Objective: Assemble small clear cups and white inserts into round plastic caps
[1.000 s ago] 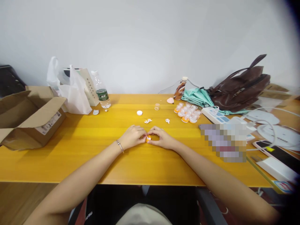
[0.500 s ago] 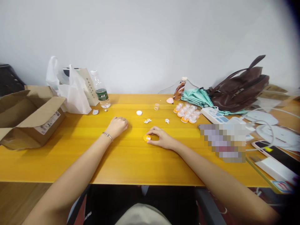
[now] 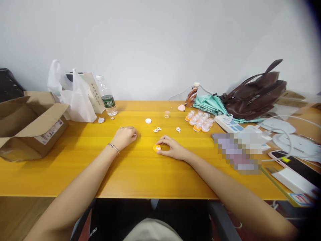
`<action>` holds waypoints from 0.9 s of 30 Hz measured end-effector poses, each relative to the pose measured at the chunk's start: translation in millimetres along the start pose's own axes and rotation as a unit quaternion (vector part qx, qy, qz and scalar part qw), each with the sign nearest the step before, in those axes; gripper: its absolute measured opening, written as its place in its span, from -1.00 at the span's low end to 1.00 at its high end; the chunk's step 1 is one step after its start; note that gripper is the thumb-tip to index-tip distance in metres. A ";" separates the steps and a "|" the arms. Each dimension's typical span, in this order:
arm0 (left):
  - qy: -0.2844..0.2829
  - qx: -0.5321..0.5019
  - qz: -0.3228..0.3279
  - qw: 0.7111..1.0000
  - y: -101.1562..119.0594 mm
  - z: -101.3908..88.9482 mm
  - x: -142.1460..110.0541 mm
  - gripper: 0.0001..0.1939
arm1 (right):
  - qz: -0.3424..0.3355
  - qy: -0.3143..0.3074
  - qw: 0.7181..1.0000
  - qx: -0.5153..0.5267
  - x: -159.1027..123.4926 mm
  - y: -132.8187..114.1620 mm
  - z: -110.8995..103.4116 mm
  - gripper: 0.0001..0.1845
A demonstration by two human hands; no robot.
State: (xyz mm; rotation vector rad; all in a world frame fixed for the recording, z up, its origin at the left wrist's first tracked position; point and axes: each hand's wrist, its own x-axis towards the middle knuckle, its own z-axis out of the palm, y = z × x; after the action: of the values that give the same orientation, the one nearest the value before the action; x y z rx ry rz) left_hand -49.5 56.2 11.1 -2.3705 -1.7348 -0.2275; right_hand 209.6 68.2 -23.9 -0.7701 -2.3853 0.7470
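Head view: one right hand (image 3: 173, 149), thumb and fingers pinching the rim of an orange disc (image 3: 156, 148) with small pale pieces on top, between the middle of the tabletop (image 3: 140, 174) and its near edge; one left hand (image 3: 124, 137), resting to the left of the disc and apart from it, fingers curled inward; whether it holds anything, cannot tell; one bracelet (image 3: 114, 148) at the left wrist.

Beyond the hands: two white cutout pieces, the left one (image 3: 157, 130) and the right one (image 3: 178, 129); one white round lid (image 3: 148, 121); one clear cup (image 3: 167, 114); one cluster of clear cups with orange and white bases (image 3: 199, 121), right of centre.

Towards the far edge: one water bottle (image 3: 108, 101), upright; one brown drink bottle (image 3: 192, 96); one pink item (image 3: 181, 107); teal cloth (image 3: 210, 104) beside a brown bag (image 3: 255, 95).

At the left end: one open cardboard box (image 3: 32, 130); one white plastic bag (image 3: 79, 100). Near the right edge: one power strip (image 3: 229, 124); one phone (image 3: 296, 164).
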 end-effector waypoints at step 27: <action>0.072 -0.113 0.221 0.966 71.7 12.3 -7.3 -0.73 | 0.012 -0.008 1.000 0.018 4.5 5.4 2.2 -0.80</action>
State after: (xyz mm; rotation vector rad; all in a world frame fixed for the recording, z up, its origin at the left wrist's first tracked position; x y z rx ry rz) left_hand 16.8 31.5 -7.3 -2.7452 -1.1287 -0.5348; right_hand 207.0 74.0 -27.5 -0.7809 -2.3746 0.8067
